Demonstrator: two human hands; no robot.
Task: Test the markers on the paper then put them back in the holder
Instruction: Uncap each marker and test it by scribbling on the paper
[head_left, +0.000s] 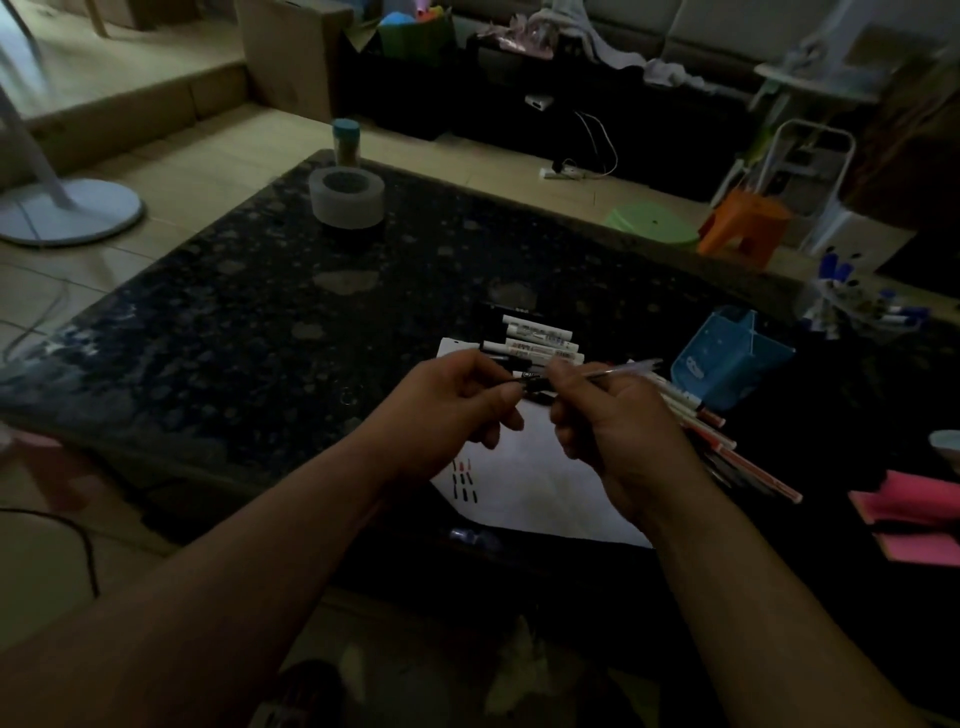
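Seen from the head view, both hands meet above the white paper (545, 488) near the middle of the dark speckled table (249, 312). The right hand (618, 436) grips a clear pen (626, 370), fingers curled round its barrel, with the pale end sticking out to the far right. The left hand (452, 410) pinches the pen's dark end between thumb and fingertips. Whether that end is a cap is too dim to tell.

On the near left part of the paper sit rows of short test strokes (462, 480), mostly black with a few red. Just beyond the hands, at the paper's far edge, white-barrelled markers (540, 338) lie side by side in a row. To the right of the paper a bundle of thin pens with red trim (743, 462) lies fanned out, partly hidden by the right hand. The blue holder (727, 364) stands just beyond them, tilted, with its divider showing.

Farther right, a cluster of blue-capped markers (852, 306) sits at the table's edge, and pink sticky notes (914, 519) lie near the right border. At the far left of the table stands a grey tape roll (347, 200), with a blue-lidded jar (345, 140) behind it.
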